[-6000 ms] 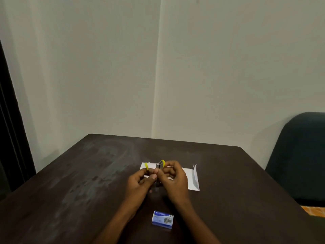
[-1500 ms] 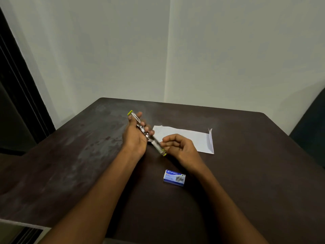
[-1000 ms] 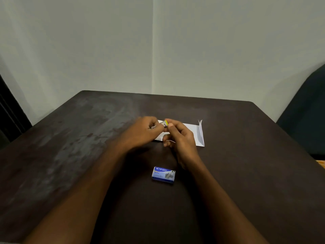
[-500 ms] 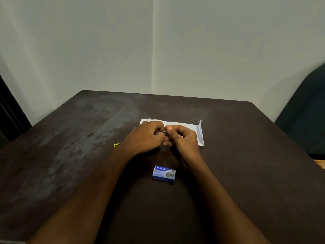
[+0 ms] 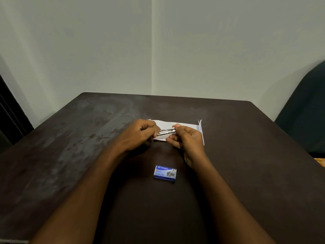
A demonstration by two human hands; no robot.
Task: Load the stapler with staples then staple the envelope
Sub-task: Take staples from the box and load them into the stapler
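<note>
Left hand (image 5: 140, 135) and right hand (image 5: 190, 139) now sit farther apart, fingers of both clamped on the silver stapler (image 5: 166, 132) over the envelope (image 5: 187, 125).

table (image 5: 246, 155) dark brown, pale grey blotchy smears on the left half; envelope (image 5: 186, 124) plain white; stapler (image 5: 166, 132) shiny silver metal; staple box (image 5: 165, 174) blue band with white lettering, whitish below with grey picture; wall (image 5: 105, 50) plain pale grey-green; chair (image 5: 306, 111) dark teal; scrap (image 5: 321, 161) at right edge orange, patterned; frame (image 5: 8, 117) at left black
</note>
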